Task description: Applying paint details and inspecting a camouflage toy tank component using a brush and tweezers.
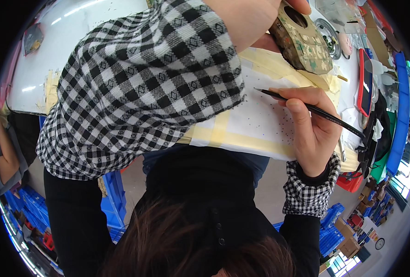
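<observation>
The hands are held apart. A camouflage-patterned piece (310, 44) with a round hole is gripped by the left hand (256, 18), at twelve o'clock from the right hand (313, 122). By the latter, a slim black pen-like tool (339, 122) is pinched, its tip pointed toward ten o'clock above a speckled white sheet (260, 117) on the desk (75, 37).
</observation>
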Available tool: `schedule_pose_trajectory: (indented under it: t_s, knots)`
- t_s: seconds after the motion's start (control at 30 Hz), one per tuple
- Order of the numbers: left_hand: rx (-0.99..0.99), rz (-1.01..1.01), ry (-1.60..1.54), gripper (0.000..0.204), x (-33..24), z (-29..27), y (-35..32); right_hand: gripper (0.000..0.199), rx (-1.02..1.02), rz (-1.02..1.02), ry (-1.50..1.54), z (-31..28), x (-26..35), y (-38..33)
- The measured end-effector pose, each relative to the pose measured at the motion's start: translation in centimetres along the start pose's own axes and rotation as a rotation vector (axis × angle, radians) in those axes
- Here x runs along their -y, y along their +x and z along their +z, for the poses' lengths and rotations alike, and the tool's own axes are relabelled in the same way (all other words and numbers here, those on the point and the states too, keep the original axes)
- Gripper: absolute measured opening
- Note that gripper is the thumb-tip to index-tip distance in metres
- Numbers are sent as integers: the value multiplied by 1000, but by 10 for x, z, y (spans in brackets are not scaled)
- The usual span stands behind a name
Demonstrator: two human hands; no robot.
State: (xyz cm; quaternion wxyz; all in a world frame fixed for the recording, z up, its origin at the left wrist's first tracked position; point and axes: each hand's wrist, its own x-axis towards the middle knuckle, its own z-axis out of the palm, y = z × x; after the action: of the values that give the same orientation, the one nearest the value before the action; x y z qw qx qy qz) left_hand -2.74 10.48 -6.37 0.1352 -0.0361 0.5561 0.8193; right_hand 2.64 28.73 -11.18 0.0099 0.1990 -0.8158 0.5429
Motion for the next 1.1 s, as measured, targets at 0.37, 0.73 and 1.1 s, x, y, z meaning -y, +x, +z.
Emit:
schedule_pose_trajectory:
  t_s: [0.37,0.73,1.1]
  knots:
    - [-49,8,43,36,0,2,-2,12,-5,-12,-17,0,-1,1]
    - [-43,9,60,36,3,1,-1,11,-28,8,23,-1,-1,0]
    - [-91,-34,37,36,0,2,0,13,-97,18,57,-7,-3,-6]
